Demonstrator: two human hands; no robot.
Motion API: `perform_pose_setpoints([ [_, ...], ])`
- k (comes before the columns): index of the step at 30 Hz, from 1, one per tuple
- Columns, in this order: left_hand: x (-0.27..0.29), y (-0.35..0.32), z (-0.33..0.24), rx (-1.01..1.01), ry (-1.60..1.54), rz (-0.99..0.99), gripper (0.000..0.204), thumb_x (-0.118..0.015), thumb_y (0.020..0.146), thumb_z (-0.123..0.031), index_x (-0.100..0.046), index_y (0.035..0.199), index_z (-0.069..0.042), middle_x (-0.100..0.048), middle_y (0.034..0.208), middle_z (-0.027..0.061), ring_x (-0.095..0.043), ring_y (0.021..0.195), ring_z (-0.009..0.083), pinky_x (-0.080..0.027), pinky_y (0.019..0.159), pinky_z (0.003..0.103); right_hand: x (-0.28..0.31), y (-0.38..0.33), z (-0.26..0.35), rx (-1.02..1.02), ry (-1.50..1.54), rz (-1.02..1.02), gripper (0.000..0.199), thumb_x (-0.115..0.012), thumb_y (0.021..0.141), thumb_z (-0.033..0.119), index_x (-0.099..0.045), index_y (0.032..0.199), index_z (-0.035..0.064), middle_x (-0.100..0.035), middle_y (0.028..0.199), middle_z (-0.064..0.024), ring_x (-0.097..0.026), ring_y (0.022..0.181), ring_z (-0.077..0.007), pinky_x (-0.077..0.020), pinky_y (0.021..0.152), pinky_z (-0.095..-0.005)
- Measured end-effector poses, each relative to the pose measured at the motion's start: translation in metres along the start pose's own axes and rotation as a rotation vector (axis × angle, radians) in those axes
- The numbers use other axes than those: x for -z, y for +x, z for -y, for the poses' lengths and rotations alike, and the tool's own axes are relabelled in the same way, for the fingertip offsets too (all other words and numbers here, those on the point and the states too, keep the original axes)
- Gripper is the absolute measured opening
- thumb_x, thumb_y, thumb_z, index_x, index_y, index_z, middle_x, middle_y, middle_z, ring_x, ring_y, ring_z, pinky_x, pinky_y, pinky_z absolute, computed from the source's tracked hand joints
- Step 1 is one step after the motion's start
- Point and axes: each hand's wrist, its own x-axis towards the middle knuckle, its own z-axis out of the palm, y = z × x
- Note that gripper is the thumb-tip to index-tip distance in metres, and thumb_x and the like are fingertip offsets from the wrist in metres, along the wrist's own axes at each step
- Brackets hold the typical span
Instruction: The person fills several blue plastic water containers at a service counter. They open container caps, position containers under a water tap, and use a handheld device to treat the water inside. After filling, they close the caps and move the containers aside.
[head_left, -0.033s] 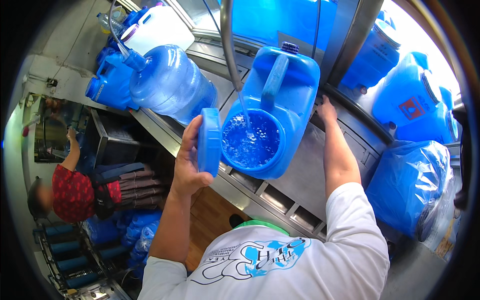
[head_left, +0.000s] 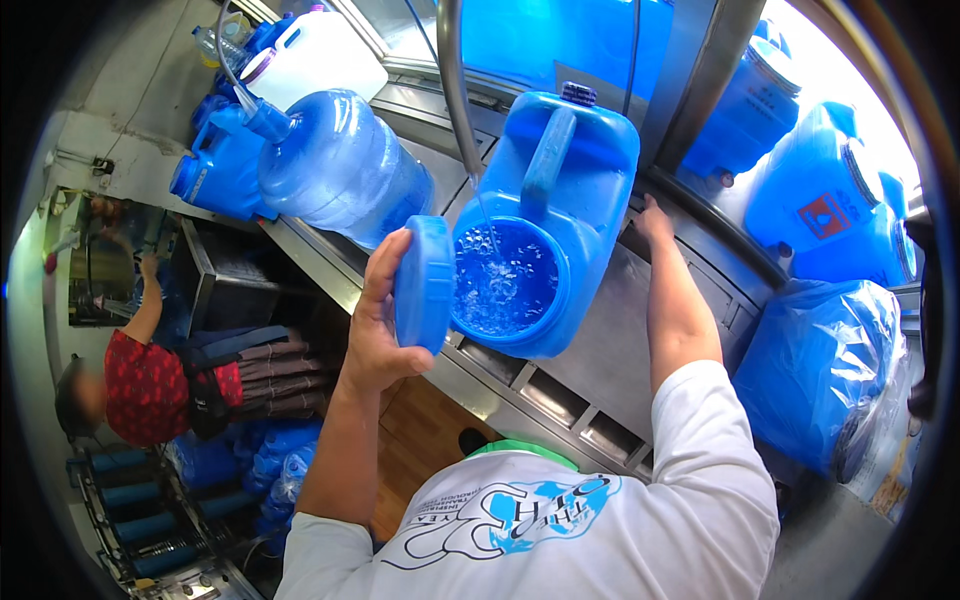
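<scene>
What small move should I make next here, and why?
Probably ease the lid left, away from the jug: water is pouring in from the pipe, and your left hand holds the lid close by the falling stream.

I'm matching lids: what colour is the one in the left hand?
The lid in the left hand is blue, best seen in the head view.

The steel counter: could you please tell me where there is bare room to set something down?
Bare counter shows between the blue container and the right forearm, bordered by slots at the near edge. Left of the container is crowded: the left hand holds a blue lid there, with a large bottle beyond.
</scene>
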Motion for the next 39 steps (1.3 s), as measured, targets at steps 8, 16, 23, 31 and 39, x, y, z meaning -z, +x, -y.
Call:
perform_pose_setpoints([
  [8,-0.028,0.039,-0.058,-0.171,0.767,0.290,0.108,-0.091,0.046,-0.051,-0.051,0.141,-0.016,-0.039,0.144,0.0223,-0.042,0.132,0.0406,-0.038,0.107,0.049,0.022,-0.014,-0.004,0.078,0.395,0.002,0.051,-0.061,0.087,0.019,-0.053,0.136,0.0065,-0.060,0.130,-0.0199,-0.059,0.119,-0.0340,-0.0460,0.101,-0.0400],
  [16,-0.043,0.060,-0.069,-0.181,0.971,0.421,0.096,-0.090,0.052,-0.047,-0.056,0.137,-0.017,-0.041,0.142,0.0246,-0.046,0.128,0.0436,-0.040,0.107,0.047,-0.015,-0.200,-0.069,0.043,0.480,0.060,0.035,-0.058,0.090,0.021,-0.063,0.124,0.0121,-0.068,0.109,-0.0187,-0.066,0.102,-0.0324,-0.0515,0.089,-0.0393],
  [23,-0.037,0.055,-0.054,-0.211,0.929,0.396,0.094,-0.088,0.055,-0.047,-0.056,0.137,-0.018,-0.038,0.146,0.0239,-0.040,0.134,0.0417,-0.038,0.110,0.046,-0.019,-0.355,-0.120,-0.068,0.371,0.157,0.035,-0.056,0.092,0.021,-0.062,0.124,0.0088,-0.068,0.113,-0.0175,-0.065,0.106,-0.0305,-0.0491,0.093,-0.0374],
  [31,-0.032,0.067,-0.062,-0.232,0.954,0.525,0.097,-0.089,0.055,-0.049,-0.054,0.139,-0.019,-0.038,0.147,0.0240,-0.043,0.134,0.0412,-0.040,0.108,0.047,-0.004,-0.440,-0.105,-0.134,0.363,0.039,0.034,-0.055,0.094,0.022,-0.061,0.125,0.0097,-0.067,0.115,-0.0169,-0.063,0.108,-0.0316,-0.0482,0.094,-0.0387],
  [39,0.001,0.063,-0.034,-0.549,0.439,0.219,0.080,-0.087,0.066,-0.042,-0.055,0.132,-0.011,-0.057,0.126,0.0152,-0.057,0.112,0.0270,-0.046,0.095,0.038,0.051,-0.460,0.011,0.069,0.616,-0.070,0.032,-0.052,0.099,0.026,-0.063,0.123,0.0073,-0.067,0.115,-0.0167,-0.062,0.110,-0.0281,-0.0458,0.096,-0.0341],
])
